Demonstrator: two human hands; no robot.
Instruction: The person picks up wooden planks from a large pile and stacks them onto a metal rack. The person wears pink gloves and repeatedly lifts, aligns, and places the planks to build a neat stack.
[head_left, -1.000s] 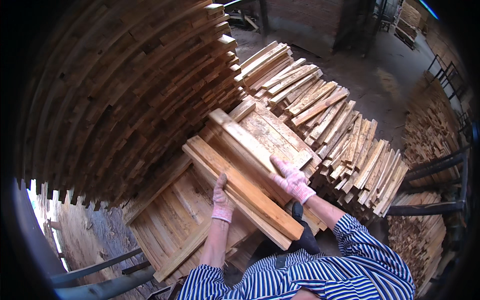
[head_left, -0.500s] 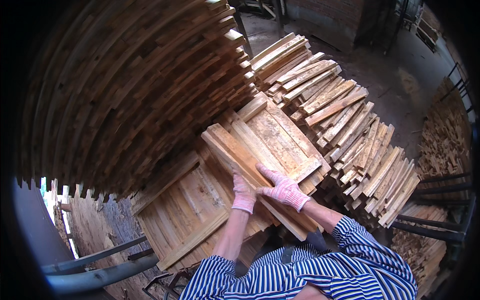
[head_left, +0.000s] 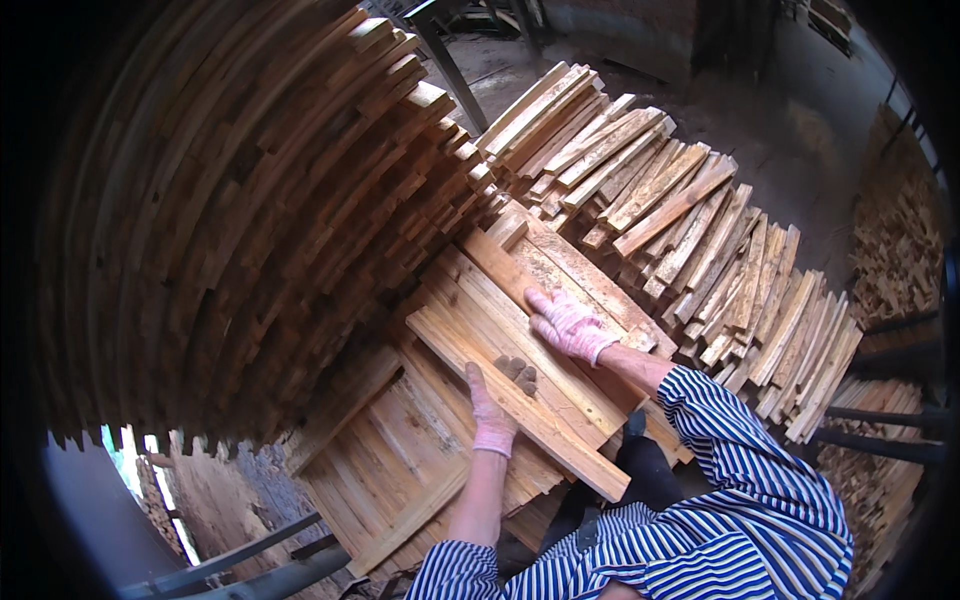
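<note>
Head view, only one I've got: I see both hands in pink gloves on a bundle of planks [head_left: 520, 380] that lies tilted across the middle, running from upper left down to lower right, resting on a flat layer of boards [head_left: 400, 470] below it. Left hand [head_left: 490, 415] sits on the near edge of the bundle, fingers straight & close together, pressed flat against the side of the lowest plank, not curled round it as far as I can tell. Right hand [head_left: 568, 325] lies palm down on top of the bundle, fingers spread a bit, touching the wood w/o gripping. Dark knot marks show on the plank between the two hands. Left of the bundle, a tall stack [head_left: 250, 220] of planks rises, ends fanning twd me, just beside the bundle's upper end. Right & behind, a low pile [head_left: 700, 240] of loose planks spreads over the floor [head_left: 800, 140]. Striped sleeves [head_left: 720, 490] come in from lower edge. Metal rails [head_left: 250, 570] at bottom left.
</note>
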